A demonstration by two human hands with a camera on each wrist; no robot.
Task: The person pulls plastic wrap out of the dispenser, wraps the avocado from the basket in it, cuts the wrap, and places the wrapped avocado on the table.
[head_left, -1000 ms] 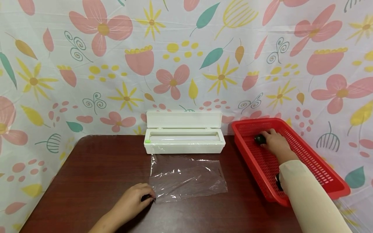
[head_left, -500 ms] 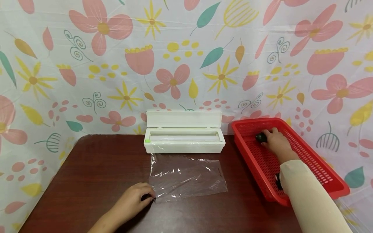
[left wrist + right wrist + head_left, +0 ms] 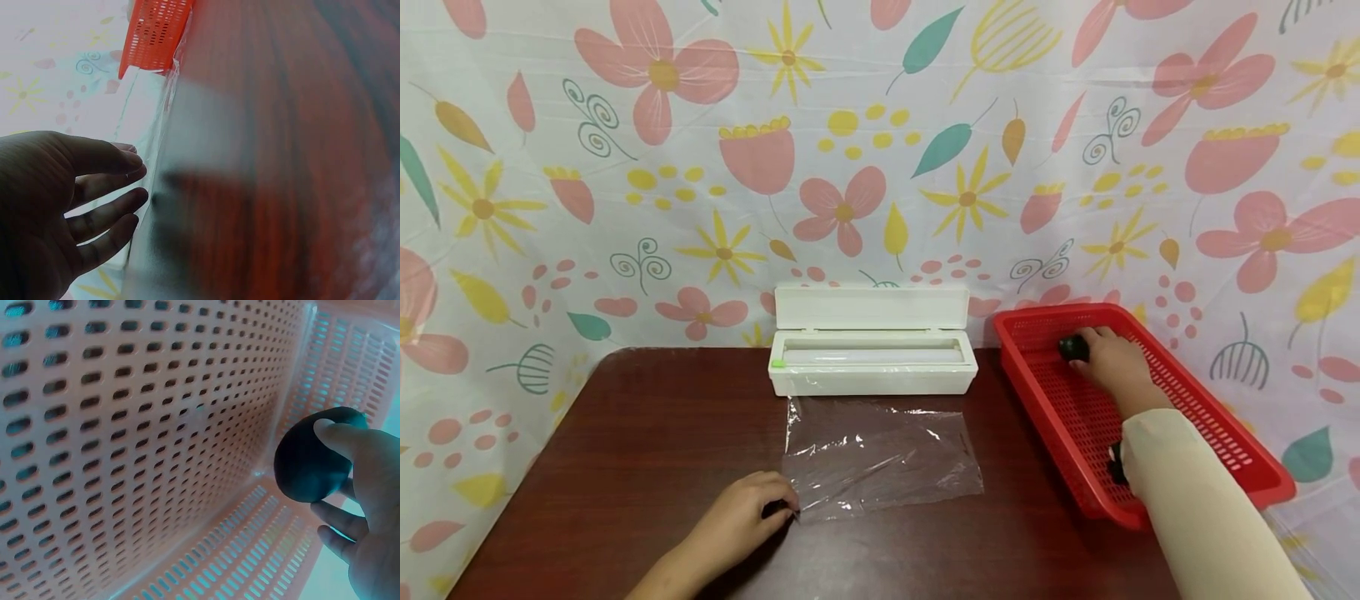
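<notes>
My right hand (image 3: 1116,362) grips a dark green avocado (image 3: 1073,347) inside the red basket (image 3: 1037,417), towards its back end. In the right wrist view the thumb lies on top of the avocado (image 3: 315,456), with other fingers around its far side. A sheet of clear cling film (image 3: 883,458) lies on the table, coming out of the front of a white dispenser box (image 3: 872,382). My left hand (image 3: 741,517) pinches the film's near left corner between thumb and fingers. The left wrist view shows the left hand (image 3: 81,200) at the film's edge, low over the tabletop.
The dispenser's lid (image 3: 872,308) stands raised, with the film roll (image 3: 872,356) inside. Another dark object (image 3: 1117,464) lies in the basket, partly hidden by my right sleeve (image 3: 1195,500). A flowered cloth (image 3: 850,167) hangs behind the dark wooden table (image 3: 647,433).
The avocado and my right hand have risen slightly and shifted a little towards the basket's back. My left hand and the film have stayed in place.
</notes>
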